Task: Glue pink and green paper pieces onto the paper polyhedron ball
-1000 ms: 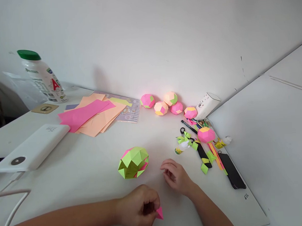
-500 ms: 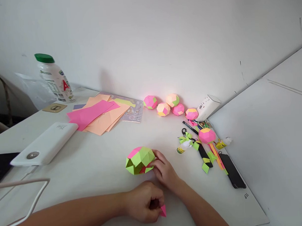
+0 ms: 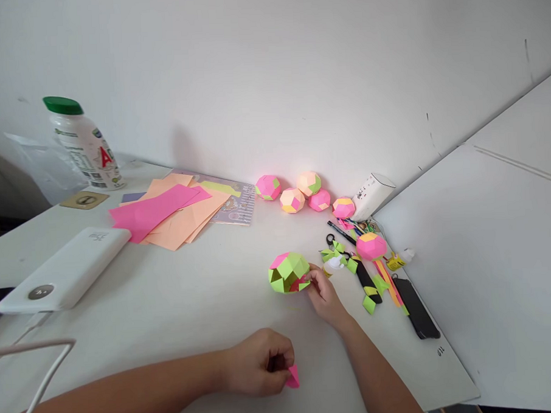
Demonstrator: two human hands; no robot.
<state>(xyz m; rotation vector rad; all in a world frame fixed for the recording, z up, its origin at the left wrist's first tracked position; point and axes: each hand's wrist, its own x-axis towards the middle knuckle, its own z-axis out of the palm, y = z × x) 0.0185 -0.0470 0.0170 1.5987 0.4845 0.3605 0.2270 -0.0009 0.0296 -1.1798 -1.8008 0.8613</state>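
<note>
My right hand (image 3: 324,294) pinches the right side of a faceted paper ball (image 3: 291,268), mostly lime green with a pink patch. Openings in the ball's near side show its hollow inside. Low in the view, my left hand (image 3: 259,364) is closed, with a small folded pink paper piece (image 3: 293,377) between thumb and fingers. Just beyond the right hand stands a small glue bottle (image 3: 335,263) with a white top, partly hidden by the hand. Green paper pieces (image 3: 337,250) lie around a pair of scissors (image 3: 330,239).
Several finished paper balls (image 3: 292,200) line the wall, beside a white cylinder (image 3: 374,195). Peach and pink sheets (image 3: 184,216) lie on the left, near a power bank (image 3: 66,270) and a white bottle (image 3: 88,148). A black phone (image 3: 416,308) rests by the right edge.
My right hand has carried the green paper ball rightward and slightly away, toward the glue bottle. My left hand keeps the pink piece nearly in place. The camera view has shifted slightly.
</note>
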